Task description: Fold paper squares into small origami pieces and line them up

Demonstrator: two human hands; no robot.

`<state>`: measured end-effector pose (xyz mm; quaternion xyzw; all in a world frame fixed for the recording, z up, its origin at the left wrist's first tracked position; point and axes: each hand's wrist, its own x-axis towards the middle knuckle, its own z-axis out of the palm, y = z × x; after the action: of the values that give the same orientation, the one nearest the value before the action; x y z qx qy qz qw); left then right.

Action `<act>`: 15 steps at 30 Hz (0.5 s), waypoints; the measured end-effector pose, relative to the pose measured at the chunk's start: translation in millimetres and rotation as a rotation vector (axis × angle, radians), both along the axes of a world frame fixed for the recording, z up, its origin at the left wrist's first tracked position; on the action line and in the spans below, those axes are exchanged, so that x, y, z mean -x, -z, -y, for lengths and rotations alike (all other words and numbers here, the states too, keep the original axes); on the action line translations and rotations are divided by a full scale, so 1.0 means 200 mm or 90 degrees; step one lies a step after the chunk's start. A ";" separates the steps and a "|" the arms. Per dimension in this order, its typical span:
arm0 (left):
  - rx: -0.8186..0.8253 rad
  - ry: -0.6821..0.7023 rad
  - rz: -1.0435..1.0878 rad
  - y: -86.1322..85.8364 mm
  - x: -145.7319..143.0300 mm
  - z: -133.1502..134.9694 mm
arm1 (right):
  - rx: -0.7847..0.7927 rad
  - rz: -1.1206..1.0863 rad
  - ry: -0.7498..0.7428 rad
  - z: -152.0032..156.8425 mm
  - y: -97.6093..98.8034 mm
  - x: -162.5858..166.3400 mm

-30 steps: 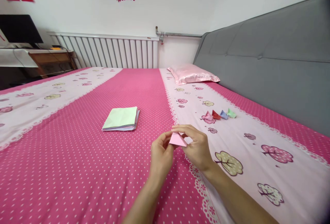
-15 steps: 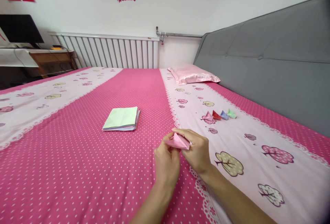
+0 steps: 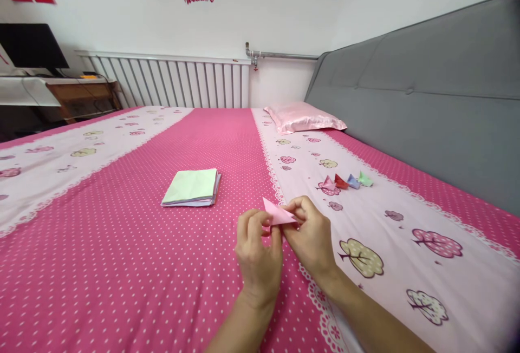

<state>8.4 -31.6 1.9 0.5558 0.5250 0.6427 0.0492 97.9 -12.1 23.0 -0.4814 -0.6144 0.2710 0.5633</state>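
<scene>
Over the near part of the bed (image 3: 195, 266), the right hand (image 3: 311, 239) pinches the right end of the folded pink paper (image 3: 279, 215), and the left hand (image 3: 260, 258) grips its left side between thumb and fingers. Farther left lies a paper stack (image 3: 190, 186); far right, four small folded pieces (image 3: 340, 182) sit in a row, a pillow (image 3: 304, 118) beyond.

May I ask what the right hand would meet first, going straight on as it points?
The right hand would first meet the pink paper it holds; depth beyond is unclear.
</scene>
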 end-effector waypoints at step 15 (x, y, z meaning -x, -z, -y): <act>0.255 0.336 0.409 -0.04 0.02 -0.06 | 0.000 0.010 -0.163 -0.06 -0.01 -0.05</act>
<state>4.5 -20.6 9.3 0.4224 0.4376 0.6339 0.4777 108.7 0.6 25.4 -0.4010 -0.6754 0.3369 0.5192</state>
